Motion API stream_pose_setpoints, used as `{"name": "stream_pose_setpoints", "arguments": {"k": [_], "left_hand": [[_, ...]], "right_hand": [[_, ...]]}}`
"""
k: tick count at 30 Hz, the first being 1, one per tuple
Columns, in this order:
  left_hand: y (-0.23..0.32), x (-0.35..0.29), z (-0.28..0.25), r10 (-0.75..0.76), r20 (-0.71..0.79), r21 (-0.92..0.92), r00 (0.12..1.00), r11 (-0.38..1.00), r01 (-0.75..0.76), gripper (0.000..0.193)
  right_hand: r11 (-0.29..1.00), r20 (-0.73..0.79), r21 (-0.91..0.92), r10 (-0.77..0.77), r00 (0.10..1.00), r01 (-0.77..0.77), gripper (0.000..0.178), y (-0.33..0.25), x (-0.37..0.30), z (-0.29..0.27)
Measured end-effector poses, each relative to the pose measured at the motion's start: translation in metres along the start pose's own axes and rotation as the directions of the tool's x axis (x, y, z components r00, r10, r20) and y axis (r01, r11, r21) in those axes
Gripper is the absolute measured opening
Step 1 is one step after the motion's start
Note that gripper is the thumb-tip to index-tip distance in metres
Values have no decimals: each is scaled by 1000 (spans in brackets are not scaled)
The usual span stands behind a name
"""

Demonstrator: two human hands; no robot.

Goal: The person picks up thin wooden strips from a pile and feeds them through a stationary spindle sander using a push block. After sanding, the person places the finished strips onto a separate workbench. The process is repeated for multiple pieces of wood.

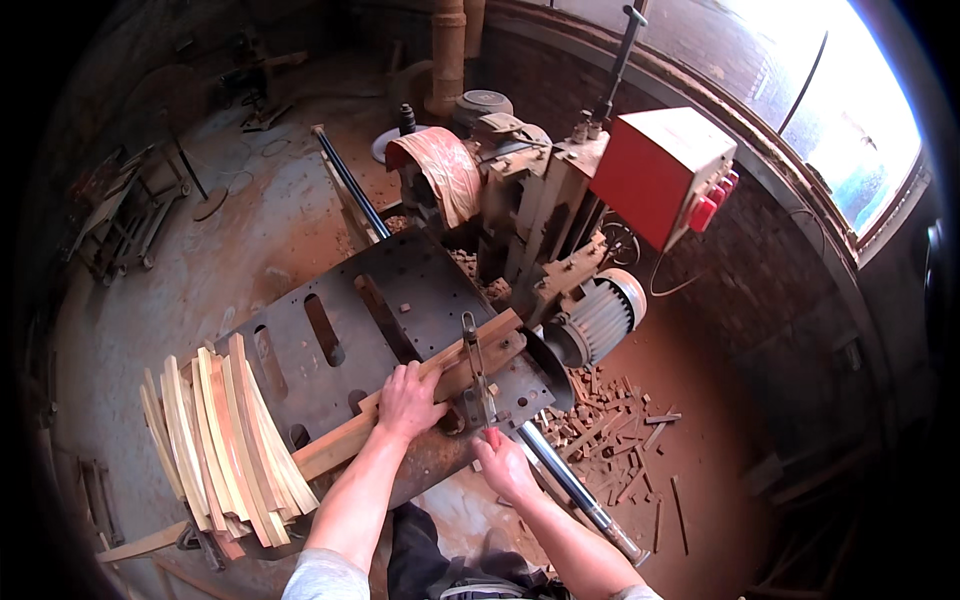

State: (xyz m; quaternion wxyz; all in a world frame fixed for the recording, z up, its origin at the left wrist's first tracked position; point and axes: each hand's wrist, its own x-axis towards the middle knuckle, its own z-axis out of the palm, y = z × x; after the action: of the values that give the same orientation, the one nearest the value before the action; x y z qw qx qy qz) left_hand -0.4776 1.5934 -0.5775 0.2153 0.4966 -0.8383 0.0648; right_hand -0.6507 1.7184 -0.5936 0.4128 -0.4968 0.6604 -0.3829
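My left hand (408, 402) presses down on a long wooden strip (336, 450), its fingers bent over the strip's far edge. The strip lies slantwise across the dark metal machine table (300, 385), its far end under a metal lever clamp (476, 368). Lower right of the clamp, my right hand (504, 468) is closed round the clamp's handle (491, 437), whose red end shows at the fingers. Beside the left forearm, a pile of slightly curved wooden slats (215, 440) lies on the table's left part.
A dark round disc (548, 368) and a grey motor (603, 318) sit by the strip's far end. A red control box (665, 175) rises behind. Steel guide rails (585, 495) flank the table. Wood offcuts (620, 440) litter the floor at right.
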Motion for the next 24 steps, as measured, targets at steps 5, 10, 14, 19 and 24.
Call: {"name": "stream_pose_setpoints", "arguments": {"k": [5, 10, 14, 19, 24], "left_hand": [[0, -3, 9, -9, -14, 14, 1000, 1000, 9, 59], [4, -7, 22, -9, -77, 44, 997, 999, 12, 60], [4, -3, 20, -59, -68, 30, 996, 998, 61, 61], [-7, -6, 14, -83, -104, 37, 991, 995, 88, 61], [-26, 4, -13, -147, -76, 17, 986, 989, 148, 60]], "right_hand": [[999, -7, 9, -51, 999, 51, 44, 18, 8, 3], [996, 37, 36, -82, 996, 81, 40, 26, 12, -4], [994, 43, 11, -106, 993, 106, 38, 30, 21, -6], [995, 60, 31, -92, 994, 91, 40, 20, 24, -1], [998, 136, -57, -7, 991, 15, 41, -17, 36, 1]]}}
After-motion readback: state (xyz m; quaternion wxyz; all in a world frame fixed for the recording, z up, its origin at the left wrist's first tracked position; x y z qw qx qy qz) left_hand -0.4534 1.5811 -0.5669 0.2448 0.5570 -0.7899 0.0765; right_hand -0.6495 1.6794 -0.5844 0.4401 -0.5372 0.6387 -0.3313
